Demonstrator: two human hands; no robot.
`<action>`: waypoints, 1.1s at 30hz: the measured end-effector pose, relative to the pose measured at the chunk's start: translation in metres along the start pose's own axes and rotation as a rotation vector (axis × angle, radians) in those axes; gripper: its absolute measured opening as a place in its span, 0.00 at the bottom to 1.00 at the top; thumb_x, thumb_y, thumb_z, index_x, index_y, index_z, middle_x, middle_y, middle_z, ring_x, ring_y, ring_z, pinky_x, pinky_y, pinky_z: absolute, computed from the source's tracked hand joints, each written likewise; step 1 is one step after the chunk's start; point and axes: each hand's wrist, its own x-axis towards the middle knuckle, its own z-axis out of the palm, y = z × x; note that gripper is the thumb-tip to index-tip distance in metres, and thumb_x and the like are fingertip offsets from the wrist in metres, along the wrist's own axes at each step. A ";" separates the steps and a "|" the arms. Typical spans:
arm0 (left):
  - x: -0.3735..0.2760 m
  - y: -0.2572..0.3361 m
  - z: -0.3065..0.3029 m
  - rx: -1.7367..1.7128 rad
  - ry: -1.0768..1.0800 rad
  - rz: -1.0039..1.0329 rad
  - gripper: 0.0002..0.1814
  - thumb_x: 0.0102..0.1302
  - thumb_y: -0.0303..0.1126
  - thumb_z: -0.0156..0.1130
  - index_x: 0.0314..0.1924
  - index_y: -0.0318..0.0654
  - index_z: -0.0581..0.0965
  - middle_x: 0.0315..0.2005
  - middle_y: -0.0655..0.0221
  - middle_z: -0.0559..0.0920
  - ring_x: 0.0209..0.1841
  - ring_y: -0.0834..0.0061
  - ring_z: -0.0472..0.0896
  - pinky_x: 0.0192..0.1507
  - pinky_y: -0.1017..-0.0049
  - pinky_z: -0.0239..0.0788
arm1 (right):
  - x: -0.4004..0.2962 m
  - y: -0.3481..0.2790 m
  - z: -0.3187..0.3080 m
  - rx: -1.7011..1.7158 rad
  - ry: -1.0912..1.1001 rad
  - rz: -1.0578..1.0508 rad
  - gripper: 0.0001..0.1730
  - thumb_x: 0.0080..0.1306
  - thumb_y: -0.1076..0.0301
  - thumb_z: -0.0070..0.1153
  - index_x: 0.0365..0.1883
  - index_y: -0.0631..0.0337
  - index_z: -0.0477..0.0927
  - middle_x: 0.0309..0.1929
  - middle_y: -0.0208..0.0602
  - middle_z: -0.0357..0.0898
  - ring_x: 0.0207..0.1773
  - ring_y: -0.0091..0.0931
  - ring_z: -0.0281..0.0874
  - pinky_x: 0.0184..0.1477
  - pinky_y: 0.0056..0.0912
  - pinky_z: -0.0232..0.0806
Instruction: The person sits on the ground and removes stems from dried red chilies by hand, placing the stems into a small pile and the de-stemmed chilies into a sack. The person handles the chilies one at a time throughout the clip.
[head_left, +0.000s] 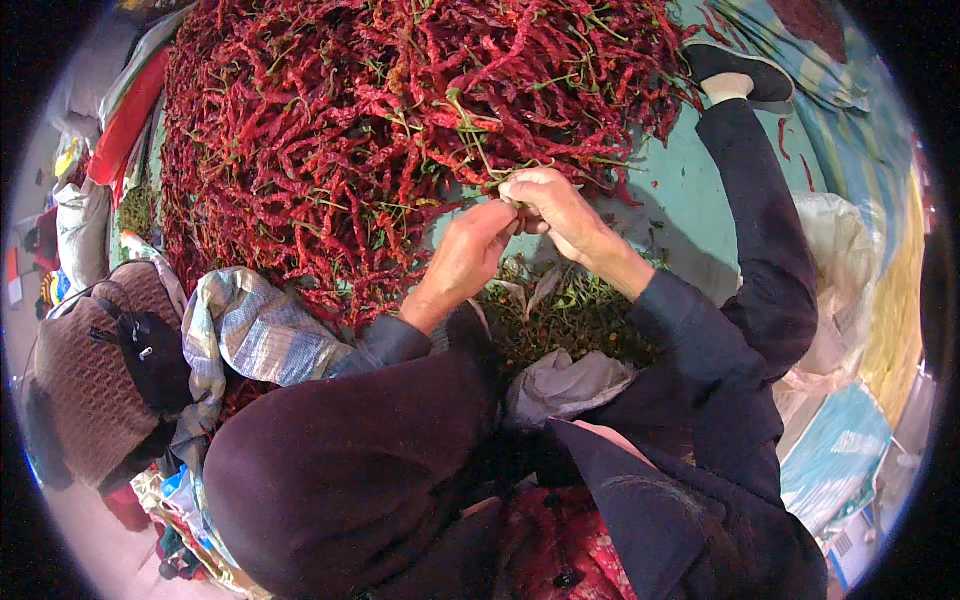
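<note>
My left hand and my right hand meet at the fingertips, just beyond the near edge of a large heap of wrinkled red chili peppers. Thin green chili stems stick out from the pinched fingers of my right hand toward the heap. My left fingers are bent closed against the right ones; what lies inside them is mostly hidden. Below both hands, between my legs, is a pile of green and brown stems and plant scraps.
A pale green sheet lies under the heap. My shoed foot rests at its right edge. A brown textured bundle and a plaid cloth are at left. Clear plastic sheeting lies at right, and a crumpled grey cloth sits by my lap.
</note>
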 end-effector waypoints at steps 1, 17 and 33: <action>0.000 0.000 -0.004 0.050 -0.033 0.093 0.05 0.55 0.20 0.53 0.33 0.34 0.72 0.24 0.61 0.72 0.27 0.63 0.71 0.31 0.72 0.64 | 0.000 -0.002 0.002 0.203 -0.030 0.138 0.11 0.58 0.65 0.50 0.18 0.58 0.70 0.17 0.24 0.67 0.17 0.17 0.61 0.18 0.21 0.51; -0.023 -0.003 -0.017 -0.836 0.240 -0.754 0.07 0.60 0.31 0.57 0.38 0.40 0.73 0.22 0.83 0.66 0.24 0.90 0.60 0.24 0.86 0.50 | -0.007 -0.023 -0.001 -1.019 0.316 -0.327 0.17 0.53 0.54 0.58 0.27 0.58 0.70 0.17 0.35 0.69 0.22 0.36 0.68 0.25 0.36 0.59; -0.020 0.033 -0.114 -0.745 0.395 -0.484 0.06 0.59 0.27 0.55 0.37 0.37 0.73 0.20 0.84 0.65 0.19 0.93 0.58 0.20 0.88 0.46 | -0.001 -0.087 0.001 -0.372 0.250 -0.521 0.09 0.60 0.66 0.52 0.34 0.61 0.75 0.25 0.26 0.74 0.29 0.16 0.68 0.34 0.20 0.60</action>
